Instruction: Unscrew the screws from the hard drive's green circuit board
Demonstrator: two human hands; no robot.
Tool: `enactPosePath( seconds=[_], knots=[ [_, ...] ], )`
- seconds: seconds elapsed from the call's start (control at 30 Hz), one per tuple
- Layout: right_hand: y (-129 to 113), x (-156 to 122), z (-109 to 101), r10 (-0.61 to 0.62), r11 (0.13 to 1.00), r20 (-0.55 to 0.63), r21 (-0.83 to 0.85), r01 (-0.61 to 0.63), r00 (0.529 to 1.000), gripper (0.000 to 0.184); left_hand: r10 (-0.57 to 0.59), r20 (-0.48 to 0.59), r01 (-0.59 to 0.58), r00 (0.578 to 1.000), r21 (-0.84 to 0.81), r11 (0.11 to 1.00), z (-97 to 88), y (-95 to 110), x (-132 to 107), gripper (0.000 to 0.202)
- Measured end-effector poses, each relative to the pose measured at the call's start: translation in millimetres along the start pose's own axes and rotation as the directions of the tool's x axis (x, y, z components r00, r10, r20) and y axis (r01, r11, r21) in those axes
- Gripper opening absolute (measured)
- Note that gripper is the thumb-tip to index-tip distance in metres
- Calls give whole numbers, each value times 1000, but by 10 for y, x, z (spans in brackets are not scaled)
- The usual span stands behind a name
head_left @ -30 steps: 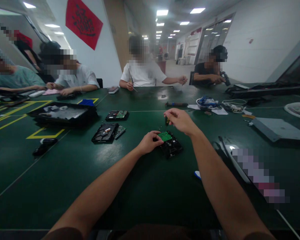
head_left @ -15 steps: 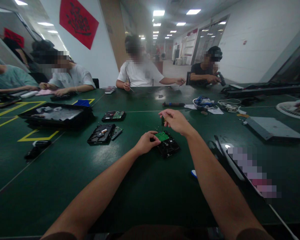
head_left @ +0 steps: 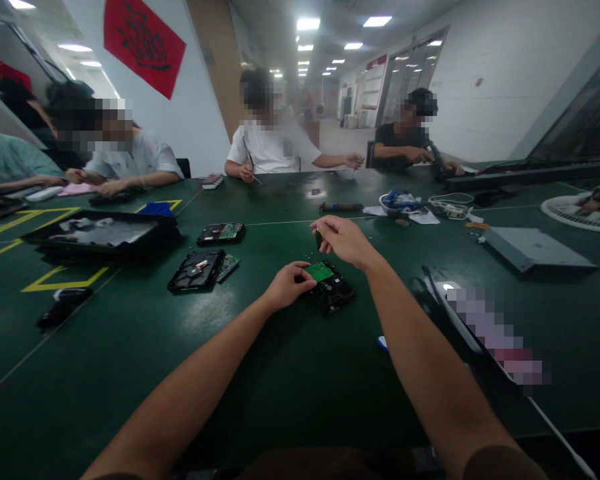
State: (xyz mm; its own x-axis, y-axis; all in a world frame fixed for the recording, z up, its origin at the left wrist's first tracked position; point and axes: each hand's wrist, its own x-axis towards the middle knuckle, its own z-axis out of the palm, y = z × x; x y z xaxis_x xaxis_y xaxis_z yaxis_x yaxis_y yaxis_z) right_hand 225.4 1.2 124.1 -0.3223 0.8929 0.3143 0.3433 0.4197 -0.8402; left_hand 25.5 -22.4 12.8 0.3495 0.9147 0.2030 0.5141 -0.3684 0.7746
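A black hard drive (head_left: 331, 293) lies on the green table in front of me, its green circuit board (head_left: 321, 271) facing up. My left hand (head_left: 289, 285) grips the drive's left edge between thumb and fingers. Above the board, my right hand (head_left: 344, 239) is closed around the dark handle of a screwdriver (head_left: 319, 241), which points down. Whether its tip touches the board I cannot tell. Several tiny bits, perhaps screws, lie just behind the drive.
To the left lie another hard drive (head_left: 221, 233), an opened drive casing (head_left: 196, 271), a loose circuit board (head_left: 228, 268) and a black tray (head_left: 100, 235). On the right are a grey metal box (head_left: 539, 249) and a phone-like device (head_left: 495, 333). Several co-workers sit across the table.
The view has shifted slightly, moving everything a little left. My right hand with the screwdriver seems slightly raised over the board. My left hand keeps its grip on the drive.
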Motion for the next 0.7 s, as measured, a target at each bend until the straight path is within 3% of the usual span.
enactPosePath(
  seconds=[0.17,0.3,0.57,0.7],
  knots=[
    [61,33,-12,-48,996,-53,-84,43,997,24,-3,0,3,1000,-2,1000,-2,5,1,10],
    [44,33,-23,16,991,-134,-130,-34,991,15,-18,2,18,1000,3,1000,-2,1,5,11],
    [-18,-11,4,6,999,29,49,-7,1000,29,-7,3,7,1000,0,1000,-9,17,-5,10],
    [25,17,-20,-53,998,4,-46,53,999,25,-5,0,5,1000,-6,1000,-12,13,-5,10]
  ],
)
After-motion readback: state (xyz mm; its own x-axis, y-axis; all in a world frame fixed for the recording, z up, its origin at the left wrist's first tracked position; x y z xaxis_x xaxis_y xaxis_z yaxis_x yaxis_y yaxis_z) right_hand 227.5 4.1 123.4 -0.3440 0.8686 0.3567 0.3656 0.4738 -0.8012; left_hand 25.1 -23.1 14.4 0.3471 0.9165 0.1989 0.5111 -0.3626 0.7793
